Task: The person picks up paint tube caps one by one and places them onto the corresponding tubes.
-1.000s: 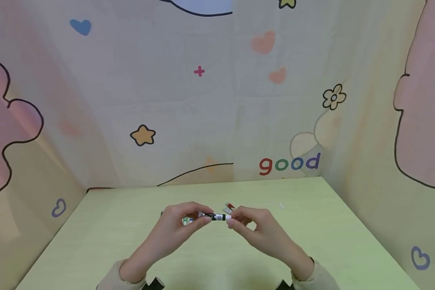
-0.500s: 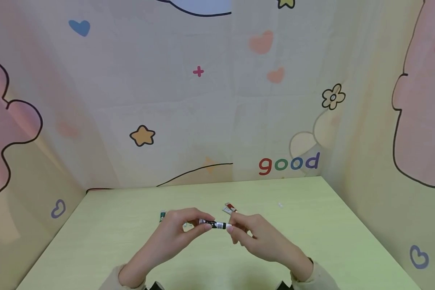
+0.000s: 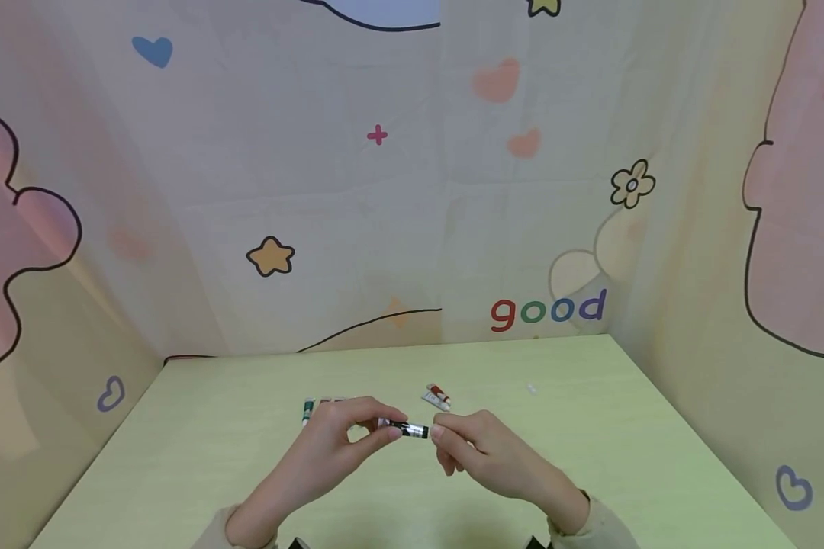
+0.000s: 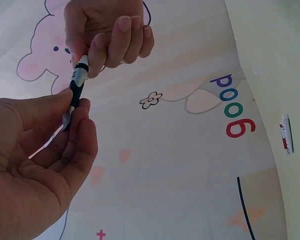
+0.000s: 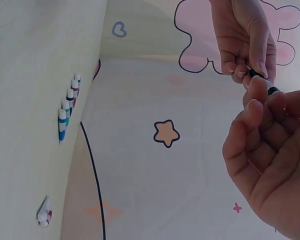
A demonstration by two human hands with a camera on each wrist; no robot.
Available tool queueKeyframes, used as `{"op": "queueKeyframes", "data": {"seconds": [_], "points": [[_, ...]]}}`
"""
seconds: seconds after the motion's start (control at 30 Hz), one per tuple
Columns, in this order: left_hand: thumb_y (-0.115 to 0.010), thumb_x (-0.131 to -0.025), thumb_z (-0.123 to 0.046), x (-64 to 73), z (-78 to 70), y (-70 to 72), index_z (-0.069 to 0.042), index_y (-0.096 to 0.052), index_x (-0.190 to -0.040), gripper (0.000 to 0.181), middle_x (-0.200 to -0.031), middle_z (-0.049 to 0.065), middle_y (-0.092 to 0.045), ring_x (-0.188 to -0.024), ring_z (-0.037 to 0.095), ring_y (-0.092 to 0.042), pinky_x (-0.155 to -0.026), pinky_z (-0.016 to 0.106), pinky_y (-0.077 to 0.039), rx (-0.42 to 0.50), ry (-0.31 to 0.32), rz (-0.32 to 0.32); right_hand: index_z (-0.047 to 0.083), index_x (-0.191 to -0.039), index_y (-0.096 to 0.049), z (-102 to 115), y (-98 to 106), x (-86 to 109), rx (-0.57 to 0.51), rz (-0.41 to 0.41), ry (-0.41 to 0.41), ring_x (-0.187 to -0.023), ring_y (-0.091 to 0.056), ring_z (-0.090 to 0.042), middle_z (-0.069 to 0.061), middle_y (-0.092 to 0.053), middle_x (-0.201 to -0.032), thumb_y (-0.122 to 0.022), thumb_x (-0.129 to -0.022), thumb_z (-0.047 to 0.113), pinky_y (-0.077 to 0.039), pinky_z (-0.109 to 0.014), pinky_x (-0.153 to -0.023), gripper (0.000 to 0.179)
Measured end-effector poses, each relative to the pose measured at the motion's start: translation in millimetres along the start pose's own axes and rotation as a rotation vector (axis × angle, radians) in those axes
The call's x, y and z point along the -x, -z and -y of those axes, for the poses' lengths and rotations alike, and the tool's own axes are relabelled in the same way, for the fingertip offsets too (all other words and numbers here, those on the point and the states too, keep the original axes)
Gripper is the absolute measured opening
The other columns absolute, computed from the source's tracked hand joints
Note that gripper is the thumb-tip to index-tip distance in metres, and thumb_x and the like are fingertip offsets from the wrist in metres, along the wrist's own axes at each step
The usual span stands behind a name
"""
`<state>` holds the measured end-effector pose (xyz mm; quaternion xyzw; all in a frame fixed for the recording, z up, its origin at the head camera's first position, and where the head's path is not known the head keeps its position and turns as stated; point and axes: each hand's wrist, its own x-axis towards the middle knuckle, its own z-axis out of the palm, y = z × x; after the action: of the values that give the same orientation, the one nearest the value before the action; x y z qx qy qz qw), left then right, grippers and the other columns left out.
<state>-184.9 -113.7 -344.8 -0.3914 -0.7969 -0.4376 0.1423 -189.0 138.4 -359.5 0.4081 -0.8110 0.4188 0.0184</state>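
Head view: left hand (image 3: 333,438) has thumb and fingers closed on a small black-and-white tube (image 3: 413,431) held above the table (image 3: 178,457). Right hand (image 3: 477,446) is closed up tight at the far end, fingertips now hiding the white bit that showed half a second ago.

Left wrist view: yep, pale cap (image 4: 84,59) peeking out, right thumb and finger pinching it. My guess is the work's all at the cap now; can't tell if it's loose.

Right wrist view: right fingers partly block the tube; a row of tubes (image 5: 70,96) sits off to the side.
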Motion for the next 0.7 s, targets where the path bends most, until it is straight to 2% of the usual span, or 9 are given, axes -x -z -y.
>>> {"op": "queueKeyframes", "data": {"seconds": [0.2, 0.37, 0.47, 0.57, 0.7], "points": [[-0.073, -0.094, -0.017, 1.1, 0.9, 0.7, -0.02, -0.076, -0.105, 0.012, -0.091, -0.014, -0.071, -0.075, 0.007, -0.063, -0.056, 0.023, -0.047, 0.022, 0.026, -0.01, 0.018, -0.082, -0.061, -1.7, -0.7, -0.7, -0.016, -0.018, 0.009, -0.06, -0.049, -0.002, 0.008, -0.058, -0.067, -0.045, -0.109, 0.018, -0.039, -0.02, -0.055, 0.031], [-0.072, -0.095, -0.027, 4.9, 3.8, 3.7, -0.022, -0.075, -0.108, 0.014, -0.087, -0.011, -0.071, -0.079, 0.008, -0.066, -0.064, 0.028, -0.051, 0.041, 0.076, -0.007, 0.022, -0.096, -0.063, -3.7, 0.6, 0.4, -0.003, -0.102, 0.048, -0.064, -0.057, -0.004, 0.011, -0.061, -0.072, -0.055, -0.106, 0.021, -0.046, -0.023, -0.055, 0.013], [-0.072, -0.095, -0.028, 5.3, 4.8, 4.4, -0.023, -0.075, -0.108, 0.015, -0.087, -0.009, -0.072, -0.079, 0.009, -0.067, -0.063, 0.027, -0.05, 0.05, 0.091, -0.008, 0.024, -0.101, -0.064, -4.5, 1.1, 0.1, 0.007, -0.145, 0.096, -0.066, -0.059, -0.004, 0.013, -0.062, -0.075, -0.061, -0.103, 0.021, -0.051, -0.025, -0.059, 0.005], [-0.072, -0.095, -0.029, 4.3, 4.8, 4.3, -0.021, -0.075, -0.109, 0.016, -0.087, -0.008, -0.072, -0.078, 0.009, -0.068, -0.061, 0.026, -0.049, 0.061, 0.094, -0.003, 0.024, -0.101, -0.064, -4.8, 0.4, -0.7, 0.021, -0.161, 0.127, -0.069, -0.06, -0.004, 0.013, -0.062, -0.078, -0.063, -0.102, 0.02, -0.053, -0.026, -0.065, 0.005], [-0.071, -0.095, -0.029, 3.3, 4.6, 3.3, -0.018, -0.075, -0.11, 0.019, -0.089, -0.008, -0.073, -0.08, 0.01, -0.069, -0.064, 0.026, -0.05, 0.076, 0.1, 0.002, 0.024, -0.098, -0.064, -5.4, -2.3, -0.8, 0.043, -0.145, 0.117, -0.071, -0.059, -0.002, 0.014, -0.06, -0.08, -0.062, -0.102, 0.02, -0.052, -0.025, -0.068, 0.006]]}}
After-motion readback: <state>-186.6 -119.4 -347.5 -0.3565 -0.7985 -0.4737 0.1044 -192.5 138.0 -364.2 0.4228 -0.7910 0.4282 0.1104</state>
